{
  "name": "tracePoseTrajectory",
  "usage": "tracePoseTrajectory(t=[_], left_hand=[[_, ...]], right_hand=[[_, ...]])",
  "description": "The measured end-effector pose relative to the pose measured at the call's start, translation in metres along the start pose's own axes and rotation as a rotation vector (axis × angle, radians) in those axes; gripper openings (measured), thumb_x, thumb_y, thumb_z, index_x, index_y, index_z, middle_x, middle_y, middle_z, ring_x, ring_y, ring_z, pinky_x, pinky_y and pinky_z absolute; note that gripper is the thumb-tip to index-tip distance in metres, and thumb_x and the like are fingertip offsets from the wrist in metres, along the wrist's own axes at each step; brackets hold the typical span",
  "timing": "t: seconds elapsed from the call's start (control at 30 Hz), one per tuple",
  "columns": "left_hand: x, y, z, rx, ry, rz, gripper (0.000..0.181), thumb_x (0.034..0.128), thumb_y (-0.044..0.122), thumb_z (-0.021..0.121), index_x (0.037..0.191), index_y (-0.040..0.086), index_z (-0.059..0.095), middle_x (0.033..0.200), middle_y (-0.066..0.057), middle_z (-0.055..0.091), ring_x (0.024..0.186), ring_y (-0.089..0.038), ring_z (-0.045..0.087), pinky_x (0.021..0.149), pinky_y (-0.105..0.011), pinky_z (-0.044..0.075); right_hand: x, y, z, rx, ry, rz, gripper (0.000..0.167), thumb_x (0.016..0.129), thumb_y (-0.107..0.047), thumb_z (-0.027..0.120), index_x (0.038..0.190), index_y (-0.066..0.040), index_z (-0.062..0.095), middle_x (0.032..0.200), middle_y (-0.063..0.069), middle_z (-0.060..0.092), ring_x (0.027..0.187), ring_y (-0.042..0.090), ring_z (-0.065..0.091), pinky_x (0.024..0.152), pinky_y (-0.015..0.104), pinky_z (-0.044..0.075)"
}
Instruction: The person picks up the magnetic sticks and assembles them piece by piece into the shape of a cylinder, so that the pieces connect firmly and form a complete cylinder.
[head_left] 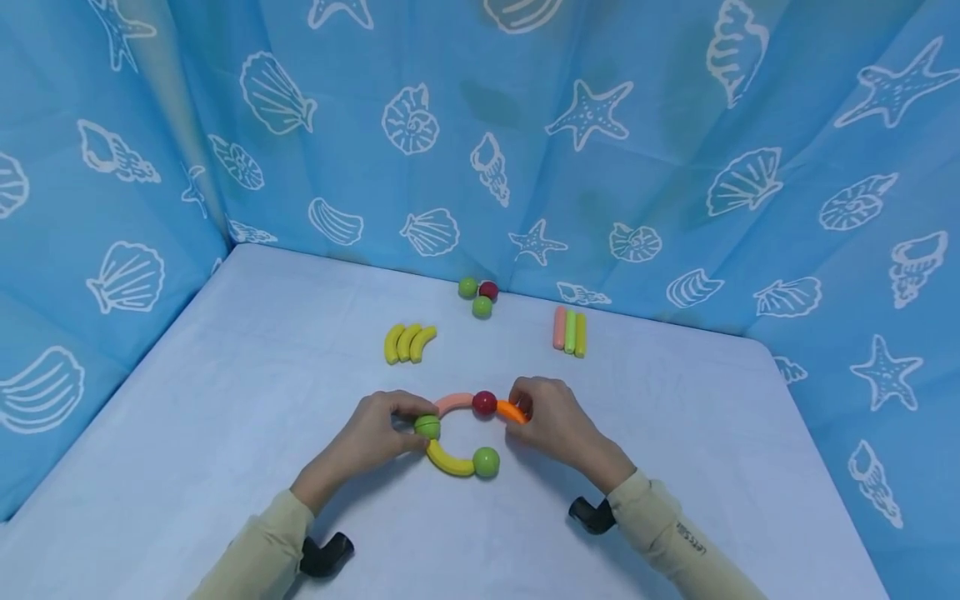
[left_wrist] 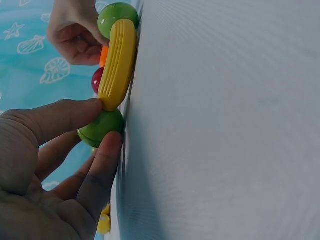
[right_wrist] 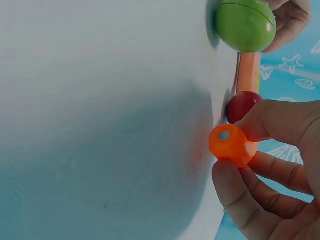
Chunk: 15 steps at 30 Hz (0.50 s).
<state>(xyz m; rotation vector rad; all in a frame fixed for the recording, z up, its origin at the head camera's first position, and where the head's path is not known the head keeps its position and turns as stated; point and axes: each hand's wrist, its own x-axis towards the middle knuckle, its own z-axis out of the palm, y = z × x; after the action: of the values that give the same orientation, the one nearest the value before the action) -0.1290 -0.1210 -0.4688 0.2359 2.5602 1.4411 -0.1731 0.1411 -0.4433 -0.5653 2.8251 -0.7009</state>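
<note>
Orange curved piece pinched between curled thumb and fingers of right hand, one end against red ball, hole showing in the free end. Seamed green ball gripped between thumb and fingers of left hand, spread only as wide as the ball. Pink curved piece between seamed green ball and red ball; yellow curved piece on the near side, leading to second green ball. Step in hand, by judgement: fixing orange curved piece to red ball; cannot tell how deeply seated. Next move seems to call for a steady left hold and a push straight along the joint. Gap still open between orange curved piece and second green ball. Ample room on table to either side; far edge just behind loose balls, with loose yellow curves and straight sticks nearer the hands
</note>
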Motion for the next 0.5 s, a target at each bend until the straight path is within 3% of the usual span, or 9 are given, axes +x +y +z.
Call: tracePoseTrajectory(t=[0.5], left_hand=[[0.0002, -0.0011, 0.0008, -0.011, -0.005, -0.002, 0.038, 0.078, 0.002, 0.083, 0.112, 0.017, 0.076, 0.108, 0.007, 0.069, 0.105, -0.016, 0.061, 0.098, -0.044, 0.05]], right_hand=[[0.0013, 0.004, -0.0016, 0.185, -0.014, 0.103, 0.019, 0.081, -0.017, 0.084, 0.09, -0.012, 0.067, 0.077, -0.001, 0.06, 0.071, 0.018, 0.056, 0.062, 0.027, 0.053]])
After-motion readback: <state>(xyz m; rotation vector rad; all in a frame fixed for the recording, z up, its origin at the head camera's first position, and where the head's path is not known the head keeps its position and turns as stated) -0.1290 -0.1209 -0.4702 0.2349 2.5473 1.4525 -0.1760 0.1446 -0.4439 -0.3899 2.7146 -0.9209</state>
